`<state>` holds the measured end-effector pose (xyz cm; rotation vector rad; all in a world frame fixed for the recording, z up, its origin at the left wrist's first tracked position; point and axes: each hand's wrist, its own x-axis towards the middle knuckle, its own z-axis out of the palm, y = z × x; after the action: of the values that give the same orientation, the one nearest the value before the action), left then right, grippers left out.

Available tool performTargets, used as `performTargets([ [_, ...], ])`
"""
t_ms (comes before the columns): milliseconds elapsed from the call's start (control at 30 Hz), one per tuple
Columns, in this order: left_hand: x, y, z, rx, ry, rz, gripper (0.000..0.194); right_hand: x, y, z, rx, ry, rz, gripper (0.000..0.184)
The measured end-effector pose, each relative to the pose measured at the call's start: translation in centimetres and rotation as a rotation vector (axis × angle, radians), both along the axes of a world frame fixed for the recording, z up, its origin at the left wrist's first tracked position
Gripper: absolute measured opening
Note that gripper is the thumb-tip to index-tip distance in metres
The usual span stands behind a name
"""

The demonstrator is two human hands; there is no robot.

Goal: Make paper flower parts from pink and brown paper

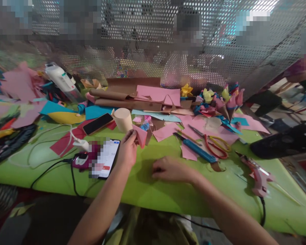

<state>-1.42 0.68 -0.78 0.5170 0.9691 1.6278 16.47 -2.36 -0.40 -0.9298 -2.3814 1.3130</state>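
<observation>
Pinching pink paper point(141, 136), folded but joined to nothing else, between its fingers, the left hand point(128, 149) hovers at eleven o'clock from the right hand point(169, 169), whose fingers curl together.

The left hand point(129, 147) holds folded pink paper point(140, 136) above the green desk point(145, 190); the right hand point(169, 169), loosely curled, rests nearby.

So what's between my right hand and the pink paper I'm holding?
Only bare tabletop shows between your right hand and the held paper in the head view.
</observation>
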Motion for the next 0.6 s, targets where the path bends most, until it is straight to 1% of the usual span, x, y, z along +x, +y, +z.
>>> performTargets([
  [67,0.0,0.1,-0.1,-0.011,-0.003,-0.019,0.022,-0.3,-0.6,0.5,-0.149,0.018,0.195,0.008],
  [100,0.1,0.1,-0.1,-0.022,-0.008,-0.027,0.021,-0.4,-0.7,0.7,-0.221,0.022,0.252,0.008],
  [167,0.2,0.1,0.0,-0.047,-0.019,-0.045,0.020,-0.3,-0.5,0.8,-0.313,0.021,0.281,0.011],
  [233,0.3,0.2,0.0,-0.070,-0.019,-0.070,0.017,-0.3,-0.1,0.8,-0.339,0.026,0.249,0.012],
  [333,0.5,0.3,-0.2,-0.102,-0.017,-0.091,0.015,-0.3,0.1,0.6,-0.304,0.054,0.234,0.015],
  [467,0.7,0.7,-0.8,-0.135,0.026,-0.100,0.020,-0.6,-0.1,0.3,-0.118,0.108,0.211,0.013],
  [533,0.8,0.9,-1.0,-0.110,0.129,-0.096,0.021,-0.7,-0.1,0.3,-0.079,0.068,0.223,0.012],
  [600,1.0,1.0,-1.1,-0.032,0.336,-0.076,0.020,-0.8,0.0,0.3,-0.089,-0.030,0.257,0.012],
])
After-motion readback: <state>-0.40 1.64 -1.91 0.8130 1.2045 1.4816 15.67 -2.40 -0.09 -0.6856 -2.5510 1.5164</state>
